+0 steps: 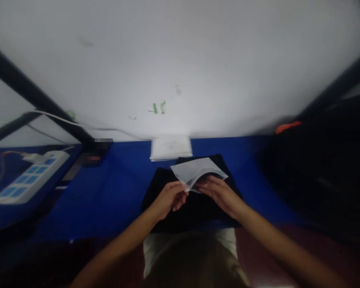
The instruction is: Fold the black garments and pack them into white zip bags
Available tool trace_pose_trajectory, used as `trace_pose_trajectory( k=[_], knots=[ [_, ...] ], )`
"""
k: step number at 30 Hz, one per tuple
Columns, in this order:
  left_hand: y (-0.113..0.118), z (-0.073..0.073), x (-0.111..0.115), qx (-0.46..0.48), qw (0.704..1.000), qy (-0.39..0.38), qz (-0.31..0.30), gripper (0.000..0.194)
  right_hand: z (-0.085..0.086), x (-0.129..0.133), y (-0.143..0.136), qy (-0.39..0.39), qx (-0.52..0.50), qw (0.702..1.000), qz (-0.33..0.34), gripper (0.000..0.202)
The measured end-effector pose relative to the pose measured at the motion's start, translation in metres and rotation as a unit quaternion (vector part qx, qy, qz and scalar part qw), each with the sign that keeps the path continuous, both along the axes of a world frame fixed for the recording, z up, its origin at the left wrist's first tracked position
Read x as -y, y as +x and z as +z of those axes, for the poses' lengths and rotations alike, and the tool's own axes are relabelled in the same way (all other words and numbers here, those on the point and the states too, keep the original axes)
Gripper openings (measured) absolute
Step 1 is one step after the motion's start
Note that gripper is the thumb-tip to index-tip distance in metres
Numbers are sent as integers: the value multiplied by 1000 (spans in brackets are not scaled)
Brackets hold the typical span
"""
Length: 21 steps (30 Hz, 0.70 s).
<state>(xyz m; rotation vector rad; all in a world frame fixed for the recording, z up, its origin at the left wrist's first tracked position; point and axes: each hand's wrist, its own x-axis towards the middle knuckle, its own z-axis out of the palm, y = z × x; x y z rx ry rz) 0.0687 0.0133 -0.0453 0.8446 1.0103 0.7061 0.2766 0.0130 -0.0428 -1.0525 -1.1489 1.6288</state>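
Note:
A translucent white plastic bag (195,168) is held over a folded black garment (192,212), its mouth gaping toward me. My left hand (172,198) is closed, pinching the bag's near left corner between thumb and fingers. At the right part of the mouth, my right hand (220,194) grips the bag's edge, with some fingers reaching under the upper layer and partly hidden. The black garment lies on the blue table (120,192) beneath both hands. Just behind it rests a stack of flat white bags or sheets (171,147).
A white power strip (30,176) with blue sockets lies at the left, a plug in it. From there a pale cable (108,129) runs along the white wall (198,60). A large dark mass (324,168) fills the right side, with an orange object (288,127) at its top.

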Motion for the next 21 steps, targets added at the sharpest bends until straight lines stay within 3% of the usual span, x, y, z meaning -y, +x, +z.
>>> trace_pose_trajectory(
  k=[2, 3, 5, 7, 9, 16, 21],
  knots=[
    [-1, 0, 1, 0, 1000, 4, 8, 31, 7, 11, 7, 106, 166, 980, 8, 15],
    [0, 1, 1, 5, 1000, 7, 10, 32, 10, 16, 8, 179, 256, 950, 9, 14],
    [2, 3, 2, 20, 1000, 11, 7, 33, 16, 24, 7, 320, 393, 862, 11, 16],
    [5, 5, 3, 32, 999, 11, 0, 34, 19, 28, 1, 420, 459, 782, 34, 18],
    [9, 9, 3, 42, 999, 11, -6, 35, 18, 27, -5, 477, 489, 728, 52, 25],
    [12, 12, 3, 64, 998, 5, -7, 34, 22, 12, -8, 565, 530, 629, 68, 24],
    [13, 12, 1, 78, 997, 7, 11, 33, 28, 3, -5, 606, 535, 579, 100, 23]
  ],
)
